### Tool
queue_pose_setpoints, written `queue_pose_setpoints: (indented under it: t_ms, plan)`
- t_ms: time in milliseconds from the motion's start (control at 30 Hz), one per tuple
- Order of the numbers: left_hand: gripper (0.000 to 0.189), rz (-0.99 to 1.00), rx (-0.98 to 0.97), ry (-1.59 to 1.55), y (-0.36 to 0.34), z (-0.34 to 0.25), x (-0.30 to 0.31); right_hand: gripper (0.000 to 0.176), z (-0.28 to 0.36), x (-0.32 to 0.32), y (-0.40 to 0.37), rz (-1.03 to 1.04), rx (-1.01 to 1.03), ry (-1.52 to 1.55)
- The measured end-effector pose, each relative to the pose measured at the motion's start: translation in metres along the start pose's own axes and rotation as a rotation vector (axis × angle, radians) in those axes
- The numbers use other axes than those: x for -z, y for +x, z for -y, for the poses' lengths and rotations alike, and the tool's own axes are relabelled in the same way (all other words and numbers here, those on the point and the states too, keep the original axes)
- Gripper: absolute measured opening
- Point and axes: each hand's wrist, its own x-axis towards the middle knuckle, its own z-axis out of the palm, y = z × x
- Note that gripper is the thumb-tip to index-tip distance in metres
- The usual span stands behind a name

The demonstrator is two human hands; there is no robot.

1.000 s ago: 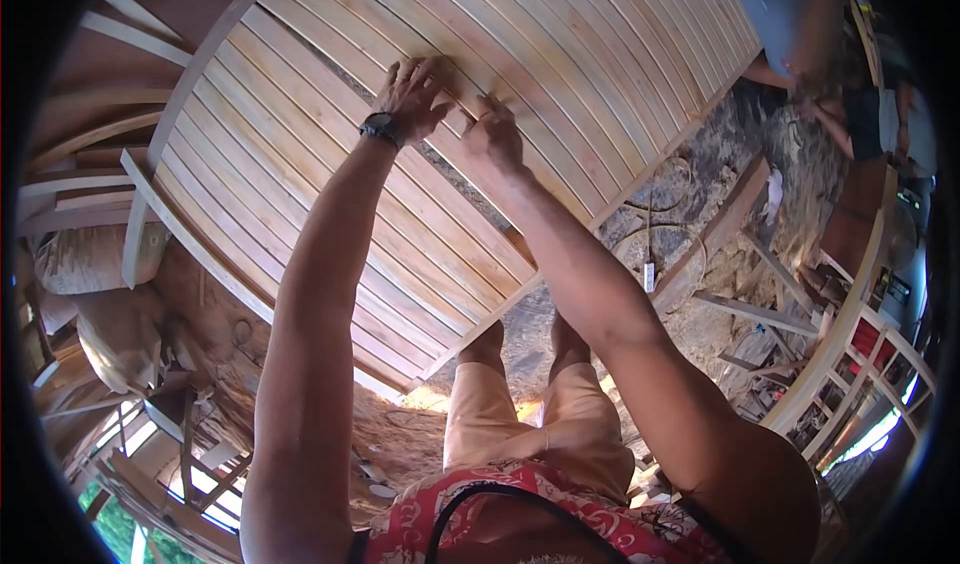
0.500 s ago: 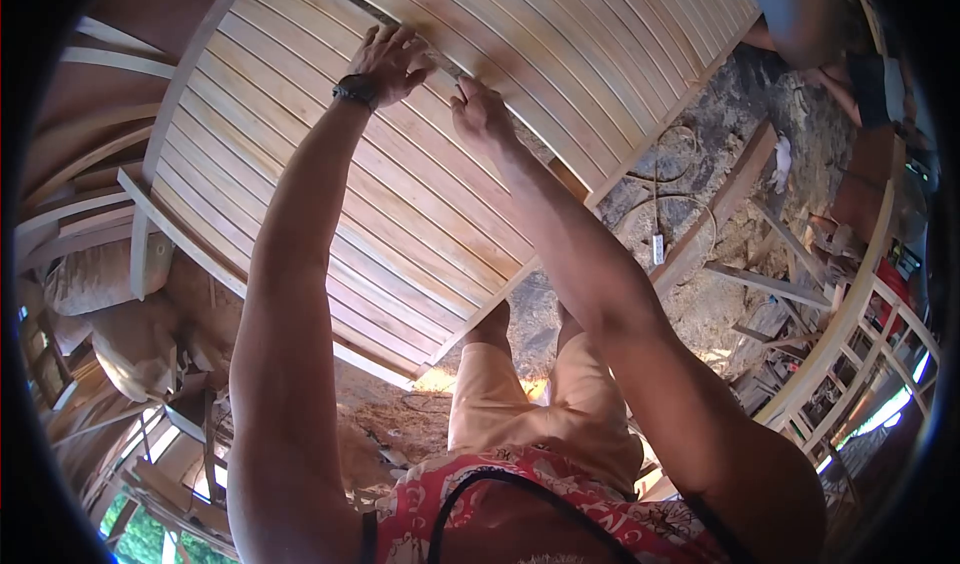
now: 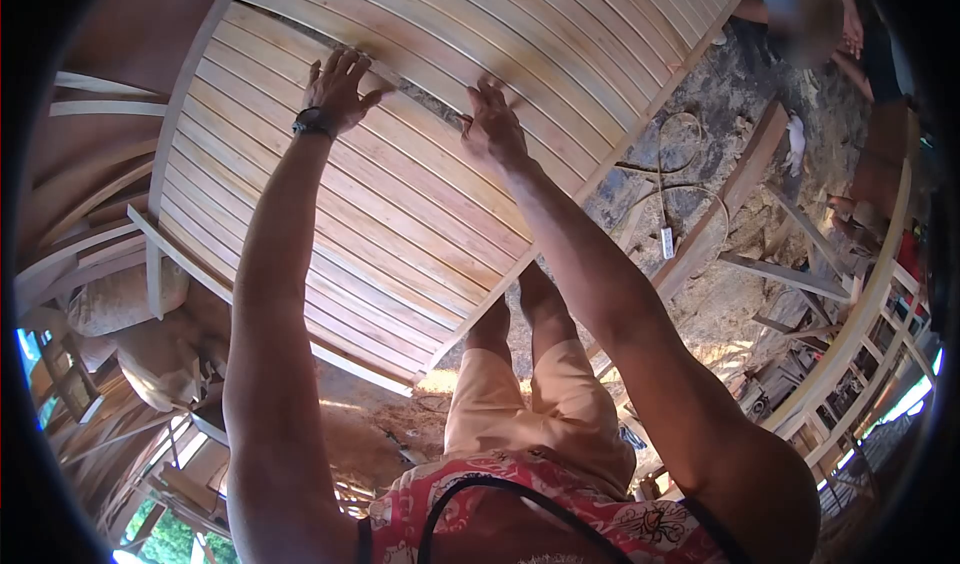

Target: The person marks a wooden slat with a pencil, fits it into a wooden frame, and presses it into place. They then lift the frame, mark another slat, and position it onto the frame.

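Note:
A large panel of narrow wooden slats point(image 3: 400, 214) lies in front of me inside a pale frame. A dark gap point(image 3: 290, 26) runs between two slats across its upper part. My left hand point(image 3: 342, 92), with a dark band at the wrist, rests with fingers spread on the slats at the lower side of this gap. To its right, my right hand point(image 3: 492, 124) lies on the slats by the gap, its fingers bent apart. Neither hand shows an object in its fingers.
A power strip point(image 3: 668, 242) with a cable lies on the dirty floor at the right, near a wooden beam point(image 3: 740, 179). Another person's hand point(image 3: 852, 34) shows at the upper right. Curved wooden framework point(image 3: 850, 334) stands at the lower right.
My left hand has shifted left and slightly down along the gap. My right hand has opened from a closed grip and moved slightly down. The other person's arm has moved.

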Motion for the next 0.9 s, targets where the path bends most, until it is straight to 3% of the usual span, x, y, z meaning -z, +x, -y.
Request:
queue_pose_setpoints:
  t_ms: [100,200,333,367,567,900]
  plan:
    - [0.073,0.024,-0.032,0.024,0.006,-0.006,0.011,0.061,-0.016,-0.001,-0.001,0.032,0.064,-0.003]
    - [0.079,0.174,0.081,0.076,0.01,-0.016,0.019,0.061,-0.02,0.005,0.0,0.109,0.037,0.096]
    - [0.091,0.207,0.239,0.07,0.015,-0.028,0.019,0.066,-0.012,0.015,0.002,0.174,-0.063,0.166]
    - [0.091,0.173,0.199,0.11,0.018,-0.036,0.027,0.066,-0.008,0.017,0.003,0.177,-0.035,0.193]
    - [0.061,0.095,-0.078,-0.002,0.062,-0.053,0.026,0.064,0.003,0.028,0.013,0.175,-0.157,0.207]
    - [0.057,-0.055,-0.126,0.001,0.076,-0.042,0.025,0.057,-0.019,0.013,0.007,0.091,-0.036,0.221]
